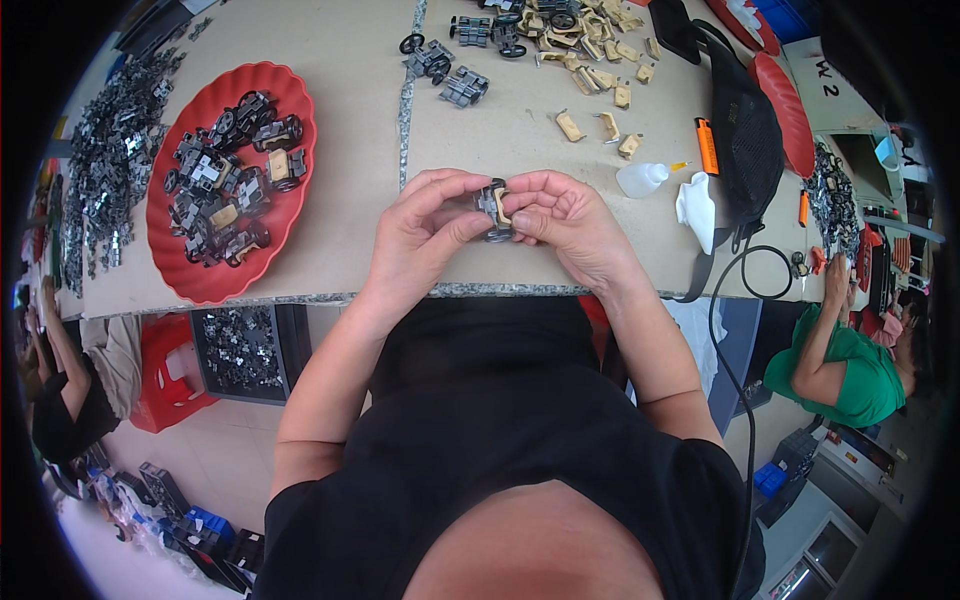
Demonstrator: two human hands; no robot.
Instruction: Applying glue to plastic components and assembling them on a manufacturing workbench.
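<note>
Close to the table's front edge, a small toy car chassis [496, 211] with dark wheels and a tan piece on it is held up between both hands. My left hand [425, 228] pinches its left side with thumb and fingers. From the other side, my right hand [568, 222] grips it near the tan piece, fingers curled. Fingertips cover part of the chassis. To the left, a red scalloped tray [215, 283] bears several dark chassis, some with tan pieces. Beyond the hands lie more dark chassis [465, 87] and a heap of tan pieces [590, 40], a few scattered nearer.
A dropper bottle [640, 180], white tissue [696, 210], orange lighter-like object [707, 146] and black bag [750, 135] are on the right. A black cable [714, 325] hangs over the edge. Dark parts [115, 150] cover the far left. A person in green [850, 370] works at right.
</note>
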